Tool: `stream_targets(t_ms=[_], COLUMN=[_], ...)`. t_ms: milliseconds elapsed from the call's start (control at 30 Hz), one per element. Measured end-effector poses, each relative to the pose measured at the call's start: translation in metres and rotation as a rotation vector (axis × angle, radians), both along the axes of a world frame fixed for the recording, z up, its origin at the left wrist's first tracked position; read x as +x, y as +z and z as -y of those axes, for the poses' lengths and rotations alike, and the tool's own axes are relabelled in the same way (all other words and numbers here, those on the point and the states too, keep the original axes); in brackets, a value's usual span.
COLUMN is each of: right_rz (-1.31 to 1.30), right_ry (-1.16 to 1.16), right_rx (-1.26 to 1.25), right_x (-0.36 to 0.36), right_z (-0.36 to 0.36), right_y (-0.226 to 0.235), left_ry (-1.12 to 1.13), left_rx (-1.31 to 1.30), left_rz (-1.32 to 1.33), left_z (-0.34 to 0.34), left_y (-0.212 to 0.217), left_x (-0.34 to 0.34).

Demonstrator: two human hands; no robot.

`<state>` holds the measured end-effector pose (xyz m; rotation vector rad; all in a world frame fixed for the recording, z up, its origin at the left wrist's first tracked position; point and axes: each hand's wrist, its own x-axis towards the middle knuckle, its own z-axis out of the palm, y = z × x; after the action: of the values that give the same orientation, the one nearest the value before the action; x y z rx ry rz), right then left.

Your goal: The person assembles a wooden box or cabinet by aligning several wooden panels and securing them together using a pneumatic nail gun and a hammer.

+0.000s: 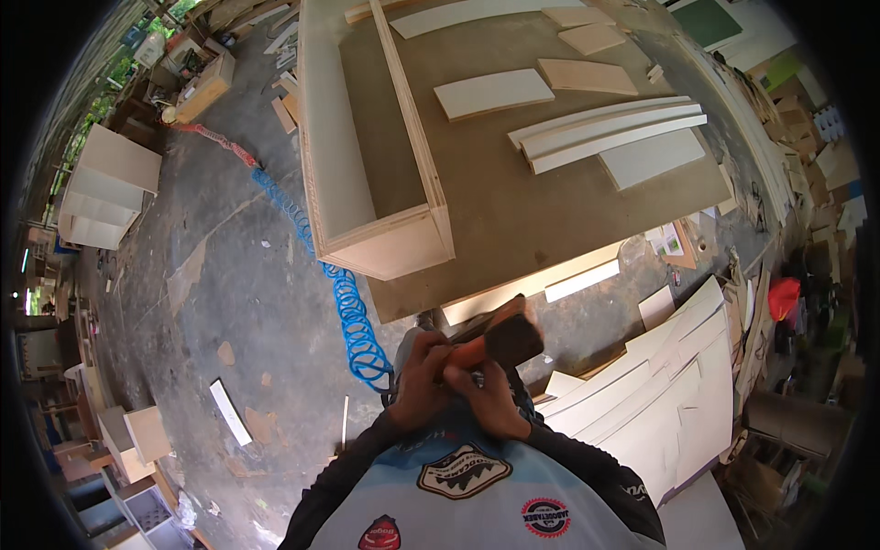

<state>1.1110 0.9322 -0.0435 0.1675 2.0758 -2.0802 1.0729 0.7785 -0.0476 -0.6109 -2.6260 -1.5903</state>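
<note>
Close in front of my chest, both hands are together on an orange and dark air tool with a blocky dark end pointing right; its exact kind is hard to make out. My left hand has its fingers curled round the left side of it. My right hand grips it from below, thumb and fingers against the orange part. A blue coiled air hose runs down to beside my left hand; where it joins is hidden. Beyond my hands, a long open box frame of pale board lies on a brown worktable.
White board strips and loose panels lie on the worktable. Large white sheets lean or lie at the right. A white cabinet stands on the grey floor at the left, with a white strip nearer.
</note>
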Motion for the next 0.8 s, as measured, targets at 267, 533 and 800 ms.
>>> stream_targets(t_ms=[267,533,800], right_rz=[0.2,0.093,0.19], right_ry=[-0.5,-0.762,-0.381], right_rx=[-0.444,-0.85,-0.511], right_x=[-0.006,-0.035,-0.128], right_z=[-0.021,-0.084,-0.167], right_y=[-0.026,-0.053,-0.075], left_ry=[-0.122,-0.03,-0.073], left_rx=[-0.24,-0.554,-0.485], left_rz=[-0.295,-0.428,-0.574], left_z=[-0.002,-0.013,-0.009], left_y=[0.065,0.124,0.098], left_x=[-0.051,-0.176,-0.195])
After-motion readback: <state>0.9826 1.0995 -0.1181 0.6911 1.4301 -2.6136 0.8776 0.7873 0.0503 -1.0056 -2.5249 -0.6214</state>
